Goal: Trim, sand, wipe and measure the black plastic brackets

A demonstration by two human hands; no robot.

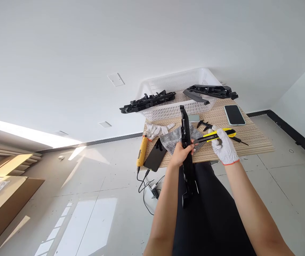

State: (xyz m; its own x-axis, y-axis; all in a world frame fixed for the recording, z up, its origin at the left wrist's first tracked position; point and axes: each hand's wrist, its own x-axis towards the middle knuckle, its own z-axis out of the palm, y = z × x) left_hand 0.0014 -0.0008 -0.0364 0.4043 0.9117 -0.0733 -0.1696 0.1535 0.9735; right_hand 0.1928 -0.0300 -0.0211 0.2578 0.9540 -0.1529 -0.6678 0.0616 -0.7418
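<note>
My bare left hand is closed around the middle of a long black plastic part that stands on end over my lap and the table's near edge. My right hand, in a white knit glove, grips a yellow and black utility knife. Its blade end points left and touches the black part just above my left fingers. A grey cloth lies on the table under the part.
A small slatted wooden table holds a white plastic basket with two black parts across its rim, two phones, a black caliper, a spare white glove and a yellow tool. Cables lie on the floor. A cardboard box stands far left.
</note>
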